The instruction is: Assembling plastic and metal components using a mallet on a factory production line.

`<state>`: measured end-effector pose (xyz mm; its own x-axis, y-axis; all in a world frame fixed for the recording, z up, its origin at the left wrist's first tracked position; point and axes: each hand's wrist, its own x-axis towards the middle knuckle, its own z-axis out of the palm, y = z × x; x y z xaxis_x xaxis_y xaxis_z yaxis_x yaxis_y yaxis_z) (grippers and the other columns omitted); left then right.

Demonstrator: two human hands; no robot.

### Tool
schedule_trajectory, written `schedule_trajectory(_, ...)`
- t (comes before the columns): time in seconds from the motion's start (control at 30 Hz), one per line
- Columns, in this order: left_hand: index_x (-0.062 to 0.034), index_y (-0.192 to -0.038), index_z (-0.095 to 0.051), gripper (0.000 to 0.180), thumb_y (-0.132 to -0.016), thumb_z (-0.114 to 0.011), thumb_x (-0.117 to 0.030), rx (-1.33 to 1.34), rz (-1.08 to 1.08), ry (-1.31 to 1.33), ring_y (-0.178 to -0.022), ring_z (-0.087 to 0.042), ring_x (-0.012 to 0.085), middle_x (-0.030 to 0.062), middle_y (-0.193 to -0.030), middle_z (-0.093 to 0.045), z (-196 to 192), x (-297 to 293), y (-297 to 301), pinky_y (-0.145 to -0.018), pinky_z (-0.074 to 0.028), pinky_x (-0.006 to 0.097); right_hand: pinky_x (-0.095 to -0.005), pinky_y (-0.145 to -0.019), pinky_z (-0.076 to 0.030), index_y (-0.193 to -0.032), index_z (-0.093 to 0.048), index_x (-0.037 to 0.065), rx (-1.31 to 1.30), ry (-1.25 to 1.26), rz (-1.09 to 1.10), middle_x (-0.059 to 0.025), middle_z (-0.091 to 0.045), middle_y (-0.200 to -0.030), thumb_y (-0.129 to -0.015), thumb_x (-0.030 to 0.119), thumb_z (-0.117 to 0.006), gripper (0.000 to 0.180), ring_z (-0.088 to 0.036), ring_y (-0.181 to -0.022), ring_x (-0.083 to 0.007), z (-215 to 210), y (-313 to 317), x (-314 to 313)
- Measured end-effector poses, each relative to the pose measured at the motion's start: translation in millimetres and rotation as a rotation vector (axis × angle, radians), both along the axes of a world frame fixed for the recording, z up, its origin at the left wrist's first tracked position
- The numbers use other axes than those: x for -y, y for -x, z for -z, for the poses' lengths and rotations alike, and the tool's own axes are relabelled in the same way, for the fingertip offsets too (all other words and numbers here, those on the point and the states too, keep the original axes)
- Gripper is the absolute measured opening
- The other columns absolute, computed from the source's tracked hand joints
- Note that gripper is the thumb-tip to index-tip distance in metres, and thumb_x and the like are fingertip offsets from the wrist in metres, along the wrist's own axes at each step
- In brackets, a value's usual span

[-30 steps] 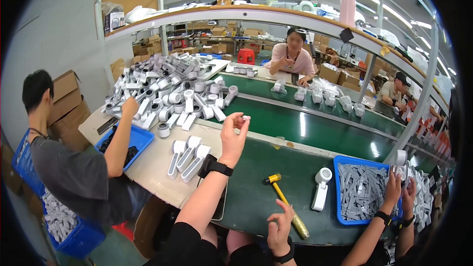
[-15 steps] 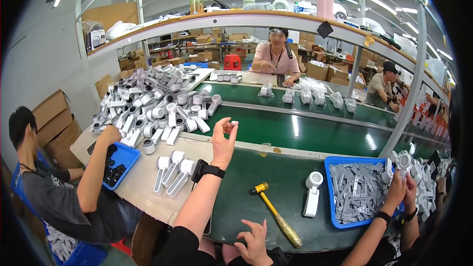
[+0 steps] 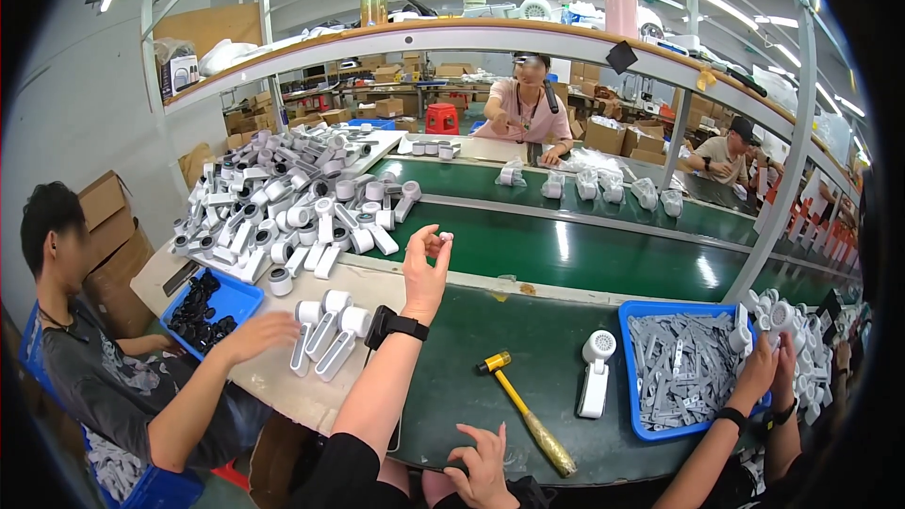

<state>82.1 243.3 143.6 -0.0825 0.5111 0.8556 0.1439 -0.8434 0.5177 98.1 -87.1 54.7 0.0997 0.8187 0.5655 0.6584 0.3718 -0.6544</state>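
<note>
Short black sleeve, bare left forearm, black wrist strap with a blocky dark module.

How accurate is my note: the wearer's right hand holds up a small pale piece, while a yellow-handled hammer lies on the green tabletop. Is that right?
Not quite: the left hand holds up the small pale piece, as the head view shows. The yellow-handled hammer does lie on the green tabletop.

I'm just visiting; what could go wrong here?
The yellow-handled mallet lies beside the right hand, its handle end near the front edge of the green bench; a nudge might knock it off. The white and grey devices are heaped loosely, so pulling one from below could start a slide.
</note>
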Motion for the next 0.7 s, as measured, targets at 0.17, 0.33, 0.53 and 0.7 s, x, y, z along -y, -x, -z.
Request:
schedule_trajectory(0.17, -0.001, -0.131, -0.055, 0.045, -0.088, -0.07, 0.002, 0.006, 0.026, -0.009, -0.074, -0.063, 0.012, 0.0056, -0.088, -0.064, 2.8, 1.0, -3.5, -0.068, -0.053, 0.026, -0.0644, -0.114, -0.018, -0.099, -0.058, 0.008, 0.007, 0.009, 0.002, -0.0185, -0.052, -0.133, -0.088, 0.029, -0.065, 0.025, -0.046, -0.123, -0.0417, 2.9, -2.4, -1.0)
schedule_trajectory(0.33, 0.0003, -0.132, -0.054, 0.046, -0.089, -0.069, 0.002, -0.021, 0.02, 0.018, -0.076, -0.062, 0.0104, 0.0044, -0.089, -0.064, 4.3, 6.1, -1.4, -0.069, -0.053, 0.025, -0.0626, -0.116, -0.013, -0.099, -0.057, 0.007, -0.032, 0.016, -0.018, -0.02, -0.05, -0.136, -0.09, 0.027, -0.064, 0.023, -0.043, -0.126, -0.0416, -1.3, -1.9, 2.6)
schedule_trajectory(0.53, 0.0052, -0.132, -0.056, 0.04, -0.096, -0.066, -0.009, 0.301, 0.444, 0.423, -0.077, -0.059, 0.0084, 0.0007, -0.092, -0.063, -0.8, 54.4, -1.0, -0.072, -0.052, 0.024, -0.0475, -0.106, -0.039, -0.1, -0.061, 0.006, -0.434, -0.005, -0.006, -0.0185, -0.055, -0.131, -0.084, 0.013, -0.07, 0.02, -0.055, -0.115, -0.0327, -11.3, -13.1, 0.0)
schedule_trajectory(0.7, 0.0, -0.113, -0.064, 0.02, -0.096, -0.065, -0.012, 0.413, 0.793, 0.801, -0.077, -0.06, 0.009, 0.0012, -0.091, -0.064, -7.3, 126.9, 29.2, -0.072, -0.051, 0.024, -0.0324, -0.093, -0.051, -0.12, -0.057, 0.0, -0.396, -0.122, -0.012, -0.0159, -0.051, -0.131, -0.086, -0.002, -0.063, 0.035, -0.061, -0.105, -0.02, -40.3, -30.5, -13.7)
